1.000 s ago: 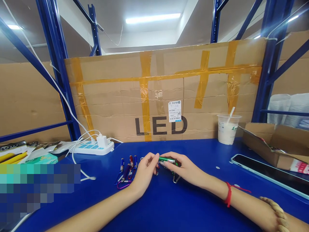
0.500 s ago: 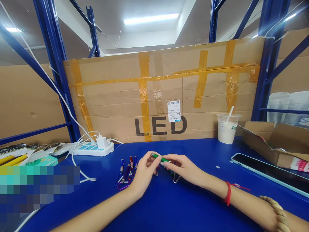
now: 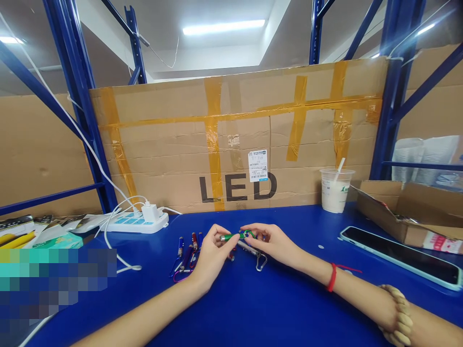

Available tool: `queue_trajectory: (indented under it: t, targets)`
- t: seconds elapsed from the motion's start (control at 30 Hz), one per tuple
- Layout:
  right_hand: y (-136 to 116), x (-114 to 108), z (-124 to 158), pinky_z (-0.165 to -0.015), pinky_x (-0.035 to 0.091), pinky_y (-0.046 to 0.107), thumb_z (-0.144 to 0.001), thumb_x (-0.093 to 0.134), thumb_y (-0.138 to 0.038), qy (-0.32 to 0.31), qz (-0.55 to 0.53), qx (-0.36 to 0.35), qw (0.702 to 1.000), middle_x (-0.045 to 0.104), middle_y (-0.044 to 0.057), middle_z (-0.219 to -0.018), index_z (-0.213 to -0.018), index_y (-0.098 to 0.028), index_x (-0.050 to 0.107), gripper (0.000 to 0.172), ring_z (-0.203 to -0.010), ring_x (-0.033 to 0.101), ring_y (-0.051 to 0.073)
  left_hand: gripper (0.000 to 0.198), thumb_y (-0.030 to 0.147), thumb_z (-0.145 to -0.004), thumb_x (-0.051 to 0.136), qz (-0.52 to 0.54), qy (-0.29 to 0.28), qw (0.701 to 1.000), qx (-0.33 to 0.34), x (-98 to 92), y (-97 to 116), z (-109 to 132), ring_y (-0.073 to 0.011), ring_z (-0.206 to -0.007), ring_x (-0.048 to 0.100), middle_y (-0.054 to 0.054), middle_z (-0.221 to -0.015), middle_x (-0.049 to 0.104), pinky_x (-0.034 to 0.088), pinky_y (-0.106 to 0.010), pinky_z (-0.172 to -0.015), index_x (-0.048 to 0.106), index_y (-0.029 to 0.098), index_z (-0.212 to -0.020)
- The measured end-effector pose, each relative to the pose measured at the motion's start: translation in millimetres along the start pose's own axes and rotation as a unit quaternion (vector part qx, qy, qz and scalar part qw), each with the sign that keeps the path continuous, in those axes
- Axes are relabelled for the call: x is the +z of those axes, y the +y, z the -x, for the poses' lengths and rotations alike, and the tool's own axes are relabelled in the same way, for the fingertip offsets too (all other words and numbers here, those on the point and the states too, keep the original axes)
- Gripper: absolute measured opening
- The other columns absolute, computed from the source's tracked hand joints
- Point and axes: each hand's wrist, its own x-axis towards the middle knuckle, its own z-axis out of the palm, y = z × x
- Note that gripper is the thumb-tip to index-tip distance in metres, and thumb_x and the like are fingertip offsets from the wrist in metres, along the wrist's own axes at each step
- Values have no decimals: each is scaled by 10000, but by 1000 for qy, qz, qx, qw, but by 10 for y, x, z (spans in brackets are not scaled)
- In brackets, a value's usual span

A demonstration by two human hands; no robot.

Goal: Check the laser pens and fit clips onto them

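A small green keychain flashlight (image 3: pixel 226 237) with a silver end and a green carabiner loop (image 3: pixel 251 233) is held level above the table. My left hand (image 3: pixel 213 255) is closed on its tube between thumb and fingers. At the other end, my right hand (image 3: pixel 274 243) pinches the carabiner loop. Below the hands lies a silver flashlight with a metal carabiner (image 3: pixel 261 261), partly covered by my right fingers. Left of my left hand lie several similar flashlights in blue (image 3: pixel 181 246), red and purple, with coloured carabiners. A reddish one (image 3: pixel 231 255) shows partly behind my left hand.
On the blue table (image 3: pixel 231 308) stand a white power strip (image 3: pixel 139 222) with cables at left and a drink cup (image 3: pixel 335 193) with straw at right. A phone (image 3: pixel 400 258) lies before an open cardboard box (image 3: pixel 383 207). A taped cardboard panel (image 3: pixel 173 159) closes the back.
The green flashlight has turned from slanting to nearly level, and its carabiner loop now shows at my right fingers. The silver flashlight below is more exposed. The whole view has shifted slightly.
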Motion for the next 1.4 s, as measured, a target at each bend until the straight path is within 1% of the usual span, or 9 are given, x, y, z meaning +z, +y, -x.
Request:
queue_trajectory:
  t: [0.17, 0.33, 0.47, 0.67, 0.83, 0.97, 1.1, 1.27, 1.4]
  targets:
    - [5, 17, 18, -540, 381, 226, -811, 516, -497, -46, -76, 2, 996, 547, -1, -678, -1154, -131, 588, 506, -574, 437, 91, 366, 399, -702, 649, -45, -56, 997, -18, -3, 9, 15, -70, -476, 452, 52, -574, 540, 353, -189, -477, 484, 183, -947]
    - [-32, 22, 30, -404, 241, 189, -826, 448, -562, -34, -122, 46, 991, 407, -39, -601, -1154, -135, 592, 557, -460, 285, 49, 491, 408, -719, 625, -54, -92, 994, -26, -4, 5, 11, -75, -440, 430, 10, -591, 597, 345, -210, -472, 522, 144, -1120]
    - [-66, 51, 38, -417, 321, 197, -764, 513, -602, -45, -123, 70, 989, 531, 5, -688, -1210, -142, 552, 642, -488, 390, 64, 418, 432, -747, 574, -45, -118, 992, -20, -1, -45, 1, -70, -416, 404, 1, -554, 596, 332, -206, -453, 592, 117, -1020]
    - [-25, 63, 60, -713, 510, 347, -764, 505, -607, -80, -1, 41, 996, 664, 69, -875, -1258, -153, 521, 671, -805, 588, 216, 259, 394, -762, 548, -54, -80, 995, -26, -1, -45, 20, -60, -345, 333, 79, -398, 431, 242, -187, -382, 586, 149, -837]
    - [-22, 77, 65, -817, 506, 422, -797, 486, -563, -81, 88, -18, 993, 673, 86, -964, -1247, -201, 541, 580, -935, 600, 285, 229, 381, -747, 562, -143, -42, 989, 11, -14, -25, 64, -62, -389, 327, 62, -441, 432, 239, -202, -413, 585, 158, -700]
    - [-59, 108, 93, -947, 425, 457, -829, 455, -530, -90, 125, -60, 986, 618, 97, -1150, -1220, -213, 567, 516, -1083, 548, 310, 373, 486, -757, 512, -205, -70, 975, 50, -31, -41, 99, -78, -434, 326, 55, -453, 396, 227, -220, -435, 534, 166, -565]
    - [-11, 93, 117, -957, 421, 421, -872, 418, -473, -92, 174, -74, 978, 556, 87, -1247, -1318, -235, 453, 507, -1155, 502, 288, 382, 465, -806, 438, -180, -94, 978, 55, -42, -28, 99, -84, -452, 328, 48, -482, 393, 227, -224, -445, 497, 168, -571]
    - [-19, 15, 139, -758, 521, 296, -921, 357, -383, -85, 254, -142, 953, 641, 70, -1075, -1378, -252, 339, 475, -887, 642, 193, 357, 463, -824, 410, -111, -109, 987, 35, -37, -12, 81, -79, -431, 303, 64, -465, 340, 219, -215, -433, 462, 171, -623]
    - [-101, -2, 142, -661, 519, 242, -943, 324, -322, -81, 302, -187, 931, 657, 39, -894, -1362, -234, 358, 429, -671, 633, 128, 375, 455, -819, 419, -139, -120, 982, 38, -31, -15, 72, -77, -449, 320, 55, -486, 377, 248, -212, -454, 497, 150, -615]
